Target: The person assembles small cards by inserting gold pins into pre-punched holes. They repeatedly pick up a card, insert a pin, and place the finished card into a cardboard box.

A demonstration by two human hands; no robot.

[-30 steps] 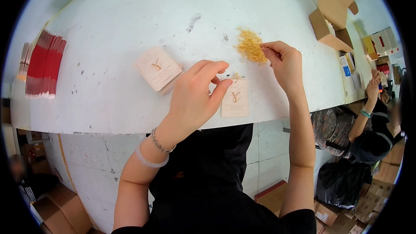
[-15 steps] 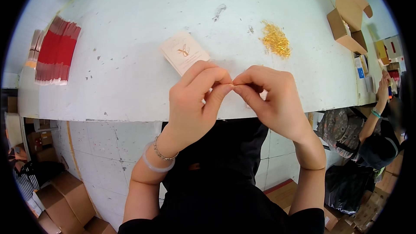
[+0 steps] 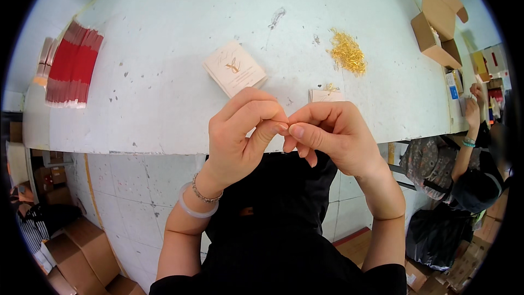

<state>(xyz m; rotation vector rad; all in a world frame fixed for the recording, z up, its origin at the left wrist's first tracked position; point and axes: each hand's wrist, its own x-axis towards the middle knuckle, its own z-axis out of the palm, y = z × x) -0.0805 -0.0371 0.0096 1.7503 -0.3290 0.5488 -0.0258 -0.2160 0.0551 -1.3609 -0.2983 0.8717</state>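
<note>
My left hand (image 3: 244, 123) and my right hand (image 3: 334, 134) meet fingertip to fingertip over the table's near edge. Each is closed in a pinch, thumb against forefinger; whatever lies between the tips is too small or hidden to make out. Just beyond my left hand rests a stack of cream printed cards (image 3: 234, 68) with a gold emblem. A smaller stack of cards (image 3: 326, 95), topped with a bit of gold, sits behind my right hand, which partly covers it. Farther back is a heap of small gold pin-like pieces (image 3: 347, 53).
Red packets with clear ends (image 3: 75, 65) lie in a row at the table's left. An open cardboard box (image 3: 436, 38) stands at the far right. Another person (image 3: 464, 169) works beside the table at right. Brown cartons (image 3: 82, 251) are on the floor at left.
Both hands have come down toward me, still pinched together. My right hand has turned, and the small card stack behind it now shows.
</note>
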